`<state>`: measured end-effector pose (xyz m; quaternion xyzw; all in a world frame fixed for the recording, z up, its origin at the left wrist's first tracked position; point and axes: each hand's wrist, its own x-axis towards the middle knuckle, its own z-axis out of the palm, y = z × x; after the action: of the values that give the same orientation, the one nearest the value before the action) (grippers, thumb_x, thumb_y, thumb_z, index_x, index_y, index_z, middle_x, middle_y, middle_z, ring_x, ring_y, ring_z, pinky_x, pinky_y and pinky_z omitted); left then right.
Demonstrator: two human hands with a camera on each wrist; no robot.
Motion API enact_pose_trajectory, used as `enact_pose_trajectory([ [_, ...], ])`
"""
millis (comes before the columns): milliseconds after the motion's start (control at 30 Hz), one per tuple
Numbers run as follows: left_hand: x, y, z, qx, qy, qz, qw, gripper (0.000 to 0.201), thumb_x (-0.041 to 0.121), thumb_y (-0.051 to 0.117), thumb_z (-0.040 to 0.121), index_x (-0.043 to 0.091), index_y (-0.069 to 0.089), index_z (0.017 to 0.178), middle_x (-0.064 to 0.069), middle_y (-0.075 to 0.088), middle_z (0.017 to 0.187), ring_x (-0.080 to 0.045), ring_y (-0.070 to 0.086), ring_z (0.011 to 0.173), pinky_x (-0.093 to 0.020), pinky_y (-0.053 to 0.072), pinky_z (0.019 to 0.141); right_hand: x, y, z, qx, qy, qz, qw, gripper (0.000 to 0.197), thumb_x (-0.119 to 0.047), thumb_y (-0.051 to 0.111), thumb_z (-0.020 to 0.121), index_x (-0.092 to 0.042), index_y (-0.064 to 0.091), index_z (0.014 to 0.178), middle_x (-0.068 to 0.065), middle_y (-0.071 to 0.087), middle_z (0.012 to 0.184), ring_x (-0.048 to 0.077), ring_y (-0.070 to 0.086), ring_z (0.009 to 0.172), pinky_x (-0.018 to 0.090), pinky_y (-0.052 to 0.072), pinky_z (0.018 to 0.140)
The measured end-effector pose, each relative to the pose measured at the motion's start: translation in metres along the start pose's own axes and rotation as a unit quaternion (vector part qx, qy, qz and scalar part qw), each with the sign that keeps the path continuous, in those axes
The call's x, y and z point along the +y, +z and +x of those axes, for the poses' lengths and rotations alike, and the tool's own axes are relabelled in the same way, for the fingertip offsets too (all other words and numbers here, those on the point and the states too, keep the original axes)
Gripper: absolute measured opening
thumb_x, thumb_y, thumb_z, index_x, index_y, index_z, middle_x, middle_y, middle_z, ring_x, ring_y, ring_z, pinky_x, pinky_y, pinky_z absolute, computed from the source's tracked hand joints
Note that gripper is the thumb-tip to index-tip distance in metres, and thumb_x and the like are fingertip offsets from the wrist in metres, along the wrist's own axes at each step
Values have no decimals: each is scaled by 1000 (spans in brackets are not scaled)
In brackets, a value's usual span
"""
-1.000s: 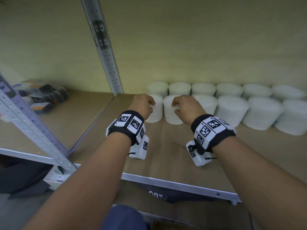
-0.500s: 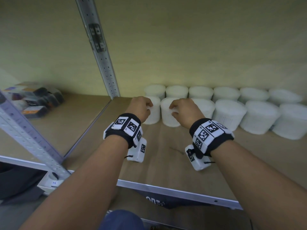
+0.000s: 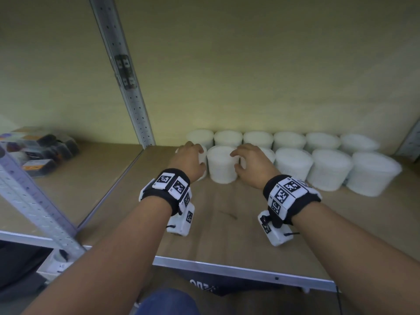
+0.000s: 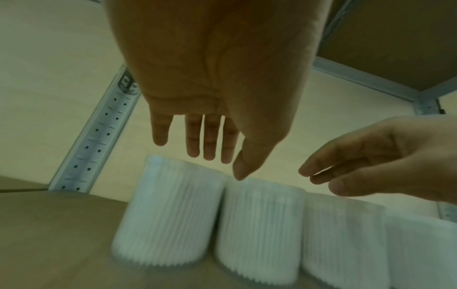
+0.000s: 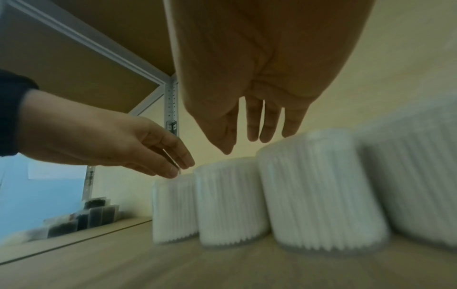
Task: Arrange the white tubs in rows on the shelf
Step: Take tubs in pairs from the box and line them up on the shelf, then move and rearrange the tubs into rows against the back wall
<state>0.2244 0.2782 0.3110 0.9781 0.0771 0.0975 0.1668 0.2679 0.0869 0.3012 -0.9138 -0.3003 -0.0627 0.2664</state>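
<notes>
White ribbed tubs stand in two rows on the wooden shelf [image 3: 227, 214], a back row [image 3: 258, 138] against the wall and a front row [image 3: 329, 169]. My left hand [image 3: 192, 155] hovers over the leftmost front tub [image 4: 168, 211] with straight, relaxed fingers [image 4: 209, 144] and holds nothing. Its thumb tip is close to the rim of the second front tub [image 3: 221, 164]; contact is unclear. My right hand [image 3: 251, 160] is open over the third front tub [image 5: 316, 195], its fingers [image 5: 262, 125] loose above the lid. The second tub shows between the two hands.
A perforated metal upright [image 3: 127, 87] rises at the shelf's back left corner. Small dark packs [image 3: 41, 148] lie on the neighbouring shelf to the left. A metal rail [image 3: 227, 269] edges the front. An upper shelf [image 5: 74, 48] is close overhead.
Both hands, which were curled on the first two front tubs, have let go and straightened their fingers. The right hand has shifted right, uncovering the second tub.
</notes>
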Motion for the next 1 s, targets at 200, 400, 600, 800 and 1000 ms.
enact_pose_trajectory([
  [200,40,9,-2,-21,26,-26,999,45,28,59,87,13,51,129,-9,47,132,-27,44,125,-43,40,103,25,-35,-23,12,48,-36,998,35,-17,57,88,-14,60,123,7,54,129,24,49,120,39,45,100],
  [400,91,15,2,-27,66,-48,996,44,29,57,89,13,51,130,-8,50,130,-27,46,123,-40,41,103,57,-76,-51,14,113,-58,992,36,-21,57,89,-16,59,125,6,54,129,26,50,120,41,45,100],
  [600,158,28,10,-41,120,-69,990,45,34,58,88,14,51,128,-6,50,130,-25,45,123,-39,41,103,104,-128,-78,36,178,-75,980,36,-23,58,88,-17,60,123,8,57,127,27,51,119,41,46,99],
  [800,217,54,19,-64,154,-86,982,52,40,59,87,14,49,132,-5,48,133,-24,44,125,-40,40,105,150,-170,-98,36,248,-85,964,36,-25,58,91,-14,59,125,11,56,129,28,52,121,37,44,104],
  [1000,266,82,39,-91,166,-82,978,57,42,57,88,13,45,136,-6,44,137,-25,42,128,-43,38,107,189,-187,-98,15,290,-91,953,41,-32,56,91,-15,54,128,11,52,132,27,50,122,38,43,104],
])
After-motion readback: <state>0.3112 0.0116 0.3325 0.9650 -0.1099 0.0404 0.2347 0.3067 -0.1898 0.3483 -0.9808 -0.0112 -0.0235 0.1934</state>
